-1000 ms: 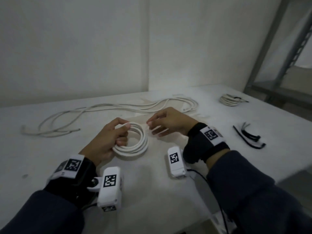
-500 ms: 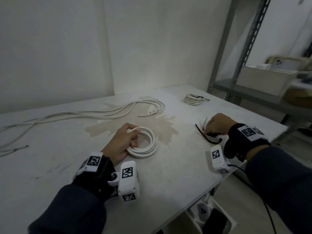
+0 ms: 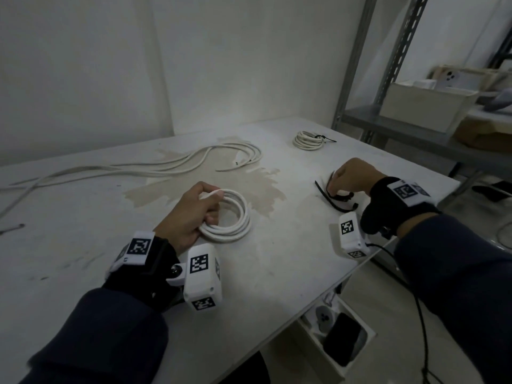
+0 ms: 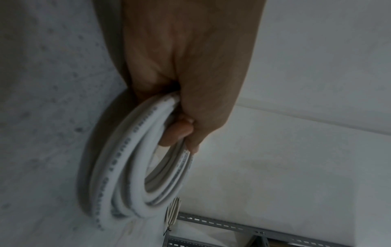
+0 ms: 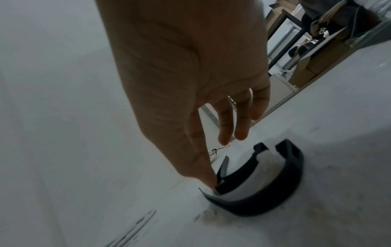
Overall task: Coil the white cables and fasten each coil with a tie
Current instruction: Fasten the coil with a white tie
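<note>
My left hand (image 3: 194, 214) grips a white cable coil (image 3: 230, 217) that rests on the white table (image 3: 277, 273). The left wrist view shows its fingers (image 4: 182, 130) curled through the coil (image 4: 127, 175). Off to the right, my right hand (image 3: 333, 187) is down on a small heap of black ties (image 3: 336, 202). In the right wrist view its thumb and forefinger tips (image 5: 209, 182) meet on the end of one black tie (image 5: 264, 197), while the other fingers hang loose above. Loose white cables (image 3: 166, 164) lie at the back left. A tied coil (image 3: 309, 139) sits at the back.
A grey metal shelf rack (image 3: 388, 79) stands right of the table and holds a pale box (image 3: 426, 103). The table's front-right edge (image 3: 352, 275) runs close under my right wrist. Below it stands a white bin (image 3: 338, 336) with dark items.
My right hand left the coil and moved right to the black ties, settling its fingertips on one. The left hand kept its hold on the coil. The view swung right.
</note>
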{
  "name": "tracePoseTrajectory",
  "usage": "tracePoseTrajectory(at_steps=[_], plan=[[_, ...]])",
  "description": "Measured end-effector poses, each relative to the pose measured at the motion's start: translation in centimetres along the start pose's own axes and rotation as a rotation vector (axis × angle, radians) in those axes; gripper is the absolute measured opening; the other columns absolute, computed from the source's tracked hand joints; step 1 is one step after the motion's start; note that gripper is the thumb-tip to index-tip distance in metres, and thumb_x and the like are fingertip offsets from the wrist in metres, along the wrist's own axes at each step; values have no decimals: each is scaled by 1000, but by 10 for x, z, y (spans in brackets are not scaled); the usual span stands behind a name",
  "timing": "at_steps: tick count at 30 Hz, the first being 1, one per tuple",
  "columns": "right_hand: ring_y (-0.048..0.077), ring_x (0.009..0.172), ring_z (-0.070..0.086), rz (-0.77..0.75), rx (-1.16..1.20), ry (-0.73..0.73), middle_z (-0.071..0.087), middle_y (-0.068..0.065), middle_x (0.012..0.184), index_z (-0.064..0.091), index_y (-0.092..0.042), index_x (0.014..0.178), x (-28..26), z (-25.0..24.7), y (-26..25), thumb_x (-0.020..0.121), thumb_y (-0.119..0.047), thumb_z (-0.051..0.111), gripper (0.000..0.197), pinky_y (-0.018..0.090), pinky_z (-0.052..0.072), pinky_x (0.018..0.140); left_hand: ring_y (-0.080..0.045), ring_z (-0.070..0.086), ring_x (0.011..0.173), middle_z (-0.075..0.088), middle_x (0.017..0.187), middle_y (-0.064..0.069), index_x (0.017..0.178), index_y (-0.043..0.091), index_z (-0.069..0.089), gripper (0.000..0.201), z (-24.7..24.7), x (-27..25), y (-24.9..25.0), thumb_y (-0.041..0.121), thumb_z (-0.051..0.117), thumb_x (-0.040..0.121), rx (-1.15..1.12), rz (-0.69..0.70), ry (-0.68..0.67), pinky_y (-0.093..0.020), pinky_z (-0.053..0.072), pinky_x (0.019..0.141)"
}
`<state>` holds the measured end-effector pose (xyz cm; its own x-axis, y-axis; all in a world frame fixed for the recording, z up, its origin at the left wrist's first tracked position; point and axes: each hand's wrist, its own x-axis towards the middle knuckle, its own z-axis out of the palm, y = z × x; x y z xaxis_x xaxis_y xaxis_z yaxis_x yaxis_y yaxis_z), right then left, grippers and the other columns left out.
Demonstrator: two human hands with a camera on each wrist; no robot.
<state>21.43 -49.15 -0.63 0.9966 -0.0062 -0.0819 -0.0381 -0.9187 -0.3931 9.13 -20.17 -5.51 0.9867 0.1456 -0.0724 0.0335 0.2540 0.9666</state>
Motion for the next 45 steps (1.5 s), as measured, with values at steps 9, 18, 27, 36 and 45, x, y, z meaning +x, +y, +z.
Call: tracePoseTrajectory(at_steps=[9, 18, 27, 36, 45], plan=[[26, 66, 52, 48, -156, -116, 59, 12, 75, 67, 0, 80, -12, -1, -8, 73, -12, 76, 16, 22, 36, 49, -5, 28, 36, 37, 45, 4, 84, 8, 45, 16, 0, -1, 0, 3, 45, 99, -2, -6, -18, -15, 28, 34], [19, 53, 44, 20, -148, -121, 49, 5, 56, 54, -7, 57, -20, -4, -10, 72, -20, 79, 32, 24, 33, 48, -5, 28, 35, 37, 44, 4, 82, 8, 45, 17, 0, -1, 0, 3, 46, 98, -1, -3, -20, -14, 27, 33], [16, 48, 40, -5, -204, -217, 51, 5, 58, 59, -6, 68, -33, -9, -20, 78, -12, 66, 14, 18, 27, 38, -5, 28, 36, 37, 46, 3, 84, 8, 45, 16, -1, 0, 0, 3, 46, 99, -2, -3, -27, -15, 28, 34], [16, 58, 51, -23, -227, -138, 60, 4, 65, 72, 0, 92, -30, -9, -20, 79, -12, 71, 18, 22, 36, 46, -4, 28, 35, 37, 43, 6, 83, 9, 44, 17, 0, 0, -1, 4, 44, 99, -8, 0, -37, -14, 27, 33], [15, 51, 50, -96, -74, -254, 62, 3, 55, 74, -1, 79, -37, -8, -27, 75, -12, 72, 12, 19, 36, 47, -5, 28, 35, 36, 47, 2, 82, 8, 44, 17, -1, 1, -2, 3, 45, 99, -9, 7, -26, -14, 27, 34]])
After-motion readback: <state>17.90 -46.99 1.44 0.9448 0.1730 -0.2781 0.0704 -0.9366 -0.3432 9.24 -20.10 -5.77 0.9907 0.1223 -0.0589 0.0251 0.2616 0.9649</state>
